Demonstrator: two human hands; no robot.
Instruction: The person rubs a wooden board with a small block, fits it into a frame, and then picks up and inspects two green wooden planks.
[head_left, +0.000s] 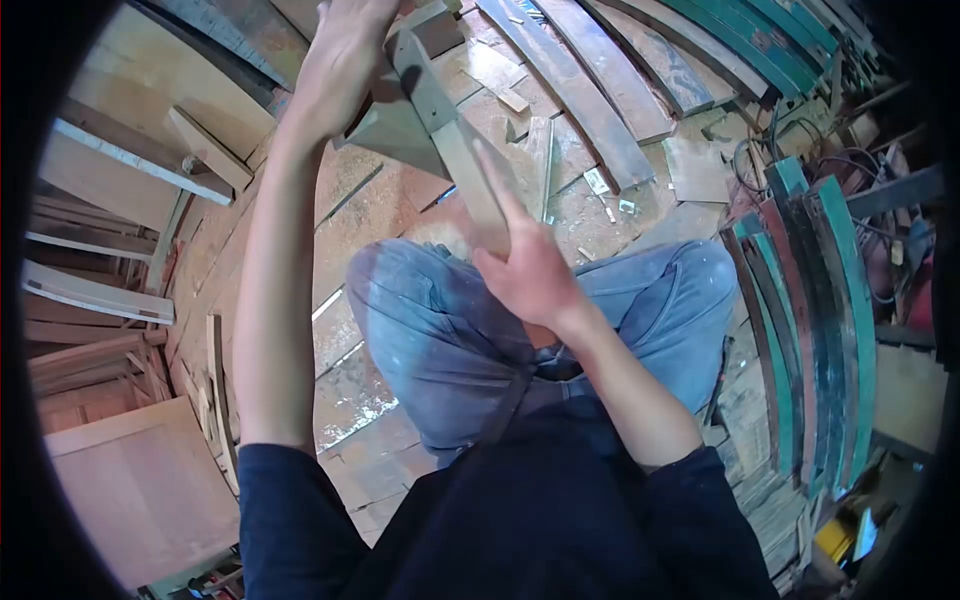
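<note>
Well, the right hand (535, 275) clasps the wooden bar (466, 180), fingers round its edge (left hand (352, 40): can't tell), floor (392, 205) showing alongside.

No text, label, brand, number or sign can be read anywhere in the frame.
</note>
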